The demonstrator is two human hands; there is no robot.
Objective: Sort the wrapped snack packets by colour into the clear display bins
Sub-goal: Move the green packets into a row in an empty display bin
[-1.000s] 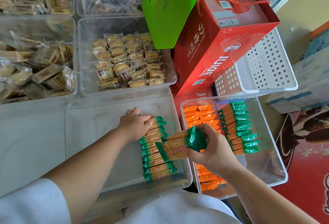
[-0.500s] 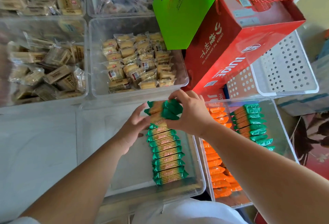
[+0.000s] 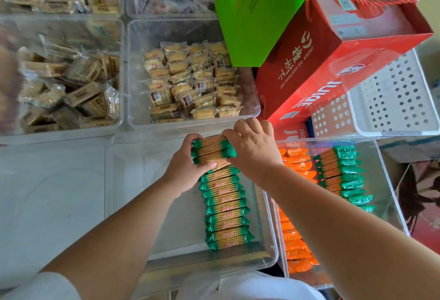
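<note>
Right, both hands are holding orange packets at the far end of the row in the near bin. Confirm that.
Wrong colour: the head view shows the left hand and right hand holding green packets, not orange, at the far end of the row in the near bin.

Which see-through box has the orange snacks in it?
The right-hand bin: orange packets lie beside green ones there. The middle bin holds only green.

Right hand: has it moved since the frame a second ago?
Yes. The right hand, gripping green packets with the left hand, has gone from beside the middle of the packet row to its far end in the clear bin.
</note>
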